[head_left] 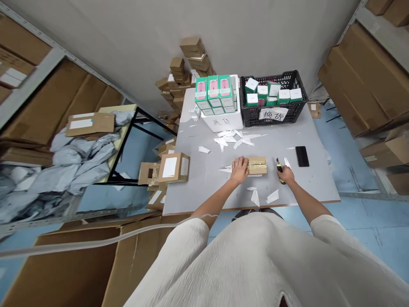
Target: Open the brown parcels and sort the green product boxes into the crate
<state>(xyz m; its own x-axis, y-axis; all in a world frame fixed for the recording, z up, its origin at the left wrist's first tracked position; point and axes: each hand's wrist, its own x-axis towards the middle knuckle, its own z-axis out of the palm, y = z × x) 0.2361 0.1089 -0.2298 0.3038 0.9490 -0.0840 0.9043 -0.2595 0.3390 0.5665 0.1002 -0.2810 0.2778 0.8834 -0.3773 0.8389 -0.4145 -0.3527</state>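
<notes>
Brown, oblong taped cardboard box (258, 166) lies flat; L hand (239, 170) over one end, grip unclear, prob. steadying it. R hand (287, 175) holds slim yellow-black cutter (279, 166) apart, prob. for safety.

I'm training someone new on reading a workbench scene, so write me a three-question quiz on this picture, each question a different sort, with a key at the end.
1. Multiple choice: what does the right hand hold?
a) a phone
b) a yellow-and-black utility knife
c) a roll of tape

2. True or false: the left hand touches the taped carton.

3. Fill in the missing colour: the mesh-sided crate that holds the green-and-white boxes is ____.

Key: 1 b; 2 true; 3 black
</notes>
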